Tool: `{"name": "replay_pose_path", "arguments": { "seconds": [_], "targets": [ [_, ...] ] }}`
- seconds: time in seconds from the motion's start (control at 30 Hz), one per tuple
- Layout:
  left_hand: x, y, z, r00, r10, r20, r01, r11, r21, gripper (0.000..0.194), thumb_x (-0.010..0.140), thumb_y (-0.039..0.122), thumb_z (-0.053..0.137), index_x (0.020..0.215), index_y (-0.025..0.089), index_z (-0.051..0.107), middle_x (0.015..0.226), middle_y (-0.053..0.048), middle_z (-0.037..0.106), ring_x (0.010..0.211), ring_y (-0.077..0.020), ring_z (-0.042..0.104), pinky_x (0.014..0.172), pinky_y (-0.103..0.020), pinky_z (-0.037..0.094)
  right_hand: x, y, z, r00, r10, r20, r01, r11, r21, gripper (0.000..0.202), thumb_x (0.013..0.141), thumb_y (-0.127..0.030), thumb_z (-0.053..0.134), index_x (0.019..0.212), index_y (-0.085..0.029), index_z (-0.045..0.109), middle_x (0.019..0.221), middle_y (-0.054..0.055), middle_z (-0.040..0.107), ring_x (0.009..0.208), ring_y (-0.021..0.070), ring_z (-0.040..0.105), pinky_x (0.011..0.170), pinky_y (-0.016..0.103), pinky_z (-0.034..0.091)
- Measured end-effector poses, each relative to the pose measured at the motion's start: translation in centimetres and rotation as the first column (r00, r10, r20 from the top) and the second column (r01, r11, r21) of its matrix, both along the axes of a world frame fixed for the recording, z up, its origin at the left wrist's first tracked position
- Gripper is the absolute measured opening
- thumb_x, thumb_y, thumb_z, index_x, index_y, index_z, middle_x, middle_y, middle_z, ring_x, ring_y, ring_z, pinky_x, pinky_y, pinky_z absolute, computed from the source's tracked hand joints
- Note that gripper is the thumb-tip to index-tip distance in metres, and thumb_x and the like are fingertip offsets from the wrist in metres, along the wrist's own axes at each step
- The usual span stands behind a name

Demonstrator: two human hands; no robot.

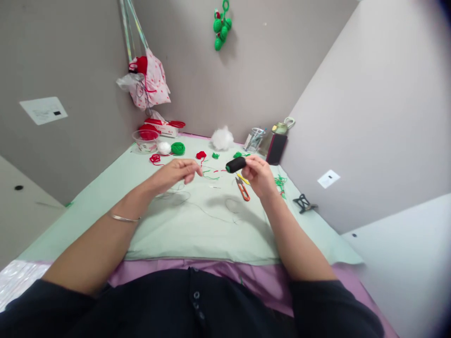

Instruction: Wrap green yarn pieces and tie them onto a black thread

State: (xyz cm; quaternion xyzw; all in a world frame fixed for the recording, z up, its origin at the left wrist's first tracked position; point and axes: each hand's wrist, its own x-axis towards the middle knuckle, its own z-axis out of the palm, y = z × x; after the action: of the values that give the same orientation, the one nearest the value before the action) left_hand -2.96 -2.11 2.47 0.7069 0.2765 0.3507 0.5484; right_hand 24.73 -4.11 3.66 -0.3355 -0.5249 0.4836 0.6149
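Observation:
My right hand (259, 172) grips a spool of black thread (235, 165) by one end and holds it above the table; a green end shows on its left. My left hand (179, 172) hovers to the left, its fingers curled together; whatever may be between them is too fine to make out. A loose dark thread (207, 213) runs in loops over the cloth below both hands. Under the spool lie orange thread snips (242, 189) and a yellow tool (243, 179). A thin needle-like piece (214, 187) rests between the hands.
Behind are green yarn (178, 148), white yarn (164, 148), a red yarn bundle (200, 155), white stuffing (222, 139) and a clear bowl (145, 142). A pen cup (254, 139), a bottle (280, 127) and a dark phone-like slab (276, 149) stand back right; a black stand (304, 203) sits right.

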Motion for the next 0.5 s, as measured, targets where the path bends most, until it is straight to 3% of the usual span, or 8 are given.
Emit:
{"name": "replay_pose_path", "arguments": {
  "seconds": [0.1, 0.17, 0.23, 0.3, 0.37, 0.47, 0.5],
  "targets": [
    [-2.5, 1.3, 1.0, 0.974, 0.164, 0.155, -0.167, 0.986, 0.005, 0.03, 0.084, 0.048, 0.064, 0.082, 0.019, 0.067, 0.053, 0.003, 0.039, 0.052, -0.0102, 0.037, 0.053, -0.027, 0.03, 1.8, 1.1, 0.2, 0.987, -0.116, -0.111, 0.116, 0.993, -0.003, 0.02, 0.065, -0.029, 0.077, 0.069, -0.017, 0.061, 0.046, -0.007, 0.048, 0.04, 0.0034, 0.032, 0.039, 0.017, 0.023],
    [-4.3, 1.8, 1.8, 0.918, 0.276, 0.283, -0.297, 0.954, 0.034, 0.029, 0.081, 0.048, 0.068, 0.078, 0.02, 0.064, 0.052, 0.004, 0.034, 0.053, -0.0098, 0.034, 0.056, -0.029, 0.03, 2.9, 1.7, 0.4, 0.969, -0.173, -0.179, 0.171, 0.985, -0.026, 0.022, 0.064, -0.028, 0.076, 0.067, -0.018, 0.057, 0.047, -0.007, 0.047, 0.04, 0.003, 0.032, 0.037, 0.016, 0.024],
    [-5.9, 2.4, 2.4, 0.837, 0.391, 0.383, -0.445, 0.894, 0.059, 0.031, 0.08, 0.051, 0.068, 0.076, 0.021, 0.061, 0.052, 0.005, 0.032, 0.054, -0.0094, 0.032, 0.058, -0.03, 0.029, 3.8, 2.0, 0.6, 0.944, -0.224, -0.243, 0.216, 0.975, -0.061, 0.024, 0.066, -0.027, 0.074, 0.064, -0.018, 0.052, 0.047, -0.008, 0.046, 0.039, 0.0028, 0.031, 0.036, 0.016, 0.024],
    [-7.5, 2.9, 2.5, 0.741, 0.512, 0.434, -0.6, 0.795, 0.087, 0.035, 0.079, 0.058, 0.064, 0.077, 0.023, 0.06, 0.051, 0.004, 0.032, 0.057, -0.0101, 0.036, 0.057, -0.03, 0.023, 4.6, 2.2, 0.7, 0.911, -0.268, -0.314, 0.25, 0.963, -0.097, 0.026, 0.069, -0.024, 0.071, 0.062, -0.018, 0.047, 0.045, -0.009, 0.043, 0.038, 0.0024, 0.03, 0.035, 0.015, 0.024],
    [-8.9, 3.6, 2.2, 0.687, 0.59, 0.425, -0.698, 0.698, 0.16, 0.048, 0.083, 0.069, 0.048, 0.077, 0.024, 0.061, 0.048, 0.001, 0.032, 0.071, -0.0148, 0.052, 0.059, -0.032, 0.018, 5.3, 2.3, 0.8, 0.876, -0.304, -0.374, 0.276, 0.953, -0.126, 0.028, 0.072, -0.022, 0.069, 0.061, -0.018, 0.043, 0.044, -0.01, 0.041, 0.037, 0.0018, 0.03, 0.035, 0.014, 0.024],
    [-10.1, 4.1, 1.2, 0.682, 0.664, 0.306, -0.731, 0.626, 0.272, 0.086, 0.085, 0.08, 0.003, 0.077, 0.019, 0.062, 0.051, -0.004, 0.044, 0.093, -0.0231, 0.061, 0.061, -0.037, 0.014, 5.8, 2.5, 0.8, 0.847, -0.343, -0.405, 0.31, 0.939, -0.148, 0.03, 0.074, -0.022, 0.068, 0.061, -0.018, 0.041, 0.044, -0.01, 0.04, 0.036, 0.0014, 0.029, 0.034, 0.014, 0.024],
    [-10.3, 4.1, 1.0, 0.695, 0.673, 0.253, -0.719, 0.635, 0.283, 0.093, 0.08, 0.084, -0.004, 0.079, 0.02, 0.063, 0.055, -0.006, 0.05, 0.099, -0.027, 0.061, 0.061, -0.036, 0.016, 5.8, 2.5, 0.8, 0.85, -0.346, -0.398, 0.314, 0.938, -0.146, 0.031, 0.074, -0.023, 0.069, 0.061, -0.018, 0.041, 0.044, -0.01, 0.04, 0.035, 0.0015, 0.029, 0.034, 0.014, 0.024]
  ]
}}
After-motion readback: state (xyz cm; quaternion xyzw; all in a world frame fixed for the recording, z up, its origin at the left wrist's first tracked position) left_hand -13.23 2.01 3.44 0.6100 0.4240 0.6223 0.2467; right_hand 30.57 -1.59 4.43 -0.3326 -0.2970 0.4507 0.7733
